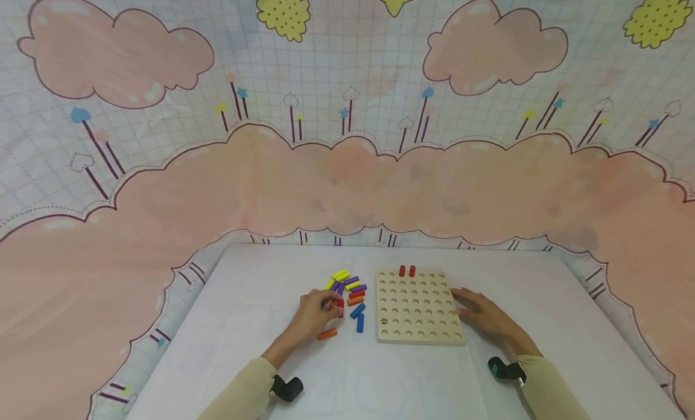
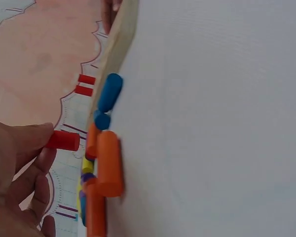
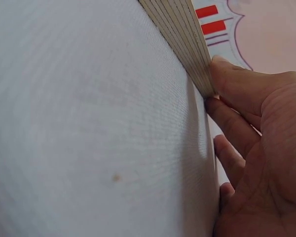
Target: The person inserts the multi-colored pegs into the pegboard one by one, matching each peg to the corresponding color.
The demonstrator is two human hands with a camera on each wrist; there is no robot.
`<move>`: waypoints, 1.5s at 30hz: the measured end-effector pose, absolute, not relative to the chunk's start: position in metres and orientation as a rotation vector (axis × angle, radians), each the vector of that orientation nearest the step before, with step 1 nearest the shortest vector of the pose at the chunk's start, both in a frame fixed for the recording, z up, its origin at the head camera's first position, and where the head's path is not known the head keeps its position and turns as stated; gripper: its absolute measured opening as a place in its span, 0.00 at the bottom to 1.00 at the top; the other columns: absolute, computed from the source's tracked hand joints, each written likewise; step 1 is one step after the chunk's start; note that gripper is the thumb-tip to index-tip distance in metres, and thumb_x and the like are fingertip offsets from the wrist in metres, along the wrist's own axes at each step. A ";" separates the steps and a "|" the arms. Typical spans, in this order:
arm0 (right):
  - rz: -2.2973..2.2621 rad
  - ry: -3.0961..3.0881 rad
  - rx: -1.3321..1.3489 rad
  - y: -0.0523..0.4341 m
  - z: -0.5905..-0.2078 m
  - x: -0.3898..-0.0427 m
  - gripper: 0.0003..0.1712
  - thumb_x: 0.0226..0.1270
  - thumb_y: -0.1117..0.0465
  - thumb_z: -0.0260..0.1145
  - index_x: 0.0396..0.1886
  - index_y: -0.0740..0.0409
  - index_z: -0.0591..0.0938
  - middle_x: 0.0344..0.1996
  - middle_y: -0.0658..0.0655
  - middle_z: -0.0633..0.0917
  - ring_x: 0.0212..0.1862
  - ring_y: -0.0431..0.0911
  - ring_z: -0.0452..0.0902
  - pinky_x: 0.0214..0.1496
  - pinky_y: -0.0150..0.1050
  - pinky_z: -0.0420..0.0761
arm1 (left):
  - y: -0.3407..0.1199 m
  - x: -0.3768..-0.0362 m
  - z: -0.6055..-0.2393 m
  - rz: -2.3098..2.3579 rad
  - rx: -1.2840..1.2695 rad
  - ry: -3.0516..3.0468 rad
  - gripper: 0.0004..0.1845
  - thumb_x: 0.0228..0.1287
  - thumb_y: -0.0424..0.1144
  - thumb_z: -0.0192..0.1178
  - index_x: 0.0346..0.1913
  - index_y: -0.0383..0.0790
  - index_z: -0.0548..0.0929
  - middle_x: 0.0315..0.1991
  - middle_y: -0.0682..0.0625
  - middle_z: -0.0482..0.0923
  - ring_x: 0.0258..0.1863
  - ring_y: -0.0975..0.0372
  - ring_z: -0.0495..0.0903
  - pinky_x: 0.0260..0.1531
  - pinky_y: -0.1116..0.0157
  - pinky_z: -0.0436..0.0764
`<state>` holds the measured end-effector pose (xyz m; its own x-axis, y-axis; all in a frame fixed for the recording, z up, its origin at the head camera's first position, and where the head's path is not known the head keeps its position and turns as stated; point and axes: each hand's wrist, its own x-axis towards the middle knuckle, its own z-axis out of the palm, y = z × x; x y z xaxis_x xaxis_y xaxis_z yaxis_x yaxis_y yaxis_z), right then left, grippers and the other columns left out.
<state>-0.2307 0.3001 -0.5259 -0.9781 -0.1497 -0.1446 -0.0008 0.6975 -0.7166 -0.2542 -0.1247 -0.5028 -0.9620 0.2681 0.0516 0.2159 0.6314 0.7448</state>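
Note:
My left hand (image 1: 314, 313) pinches a red peg (image 2: 65, 140) between thumb and fingertips, above several loose pegs lying left of the board. The pegged wooden board (image 1: 421, 338) has rows of round holes. In its far row stand two upright red pegs (image 1: 407, 271). At the board's right edge, my right hand (image 1: 488, 315) rests with fingers extended; in the right wrist view the thumb and a finger touch the layered side of the board (image 3: 180, 42). Near the left hand lie an orange peg (image 1: 327, 334) and two blue pegs (image 1: 359, 322).
Yellow pegs (image 1: 340, 275), purple pegs (image 1: 351, 280) and another orange peg (image 1: 355, 300) lie clustered between the left hand and the board. A white cloth (image 1: 347, 384) covers the table. Behind it hangs a patterned curtain (image 1: 347, 184).

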 end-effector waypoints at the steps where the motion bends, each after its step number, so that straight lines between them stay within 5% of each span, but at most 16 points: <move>1: -1.144 2.712 -0.118 0.300 -0.526 -0.231 0.36 0.69 0.44 0.62 0.74 0.49 0.66 0.76 0.68 0.54 0.76 0.71 0.41 0.70 0.73 0.42 | -0.125 -0.254 -0.501 1.270 0.432 2.783 0.12 0.61 0.41 0.68 0.48 0.47 0.85 0.41 0.50 0.78 0.44 0.57 0.72 0.43 0.62 0.77; 9: -1.160 2.690 -0.067 0.299 -0.529 -0.229 0.36 0.68 0.45 0.63 0.73 0.46 0.67 0.77 0.67 0.55 0.76 0.70 0.41 0.70 0.73 0.42 | -0.121 -0.259 -0.490 1.460 0.470 2.742 0.12 0.67 0.40 0.63 0.52 0.47 0.82 0.48 0.51 0.82 0.54 0.52 0.78 0.55 0.53 0.80; 45: -1.141 2.709 -0.082 0.300 -0.528 -0.231 0.36 0.68 0.45 0.63 0.73 0.47 0.67 0.77 0.67 0.55 0.77 0.69 0.42 0.71 0.72 0.43 | -0.058 -0.308 -0.478 1.691 0.431 2.629 0.11 0.68 0.38 0.62 0.51 0.44 0.82 0.46 0.49 0.83 0.48 0.59 0.81 0.54 0.61 0.81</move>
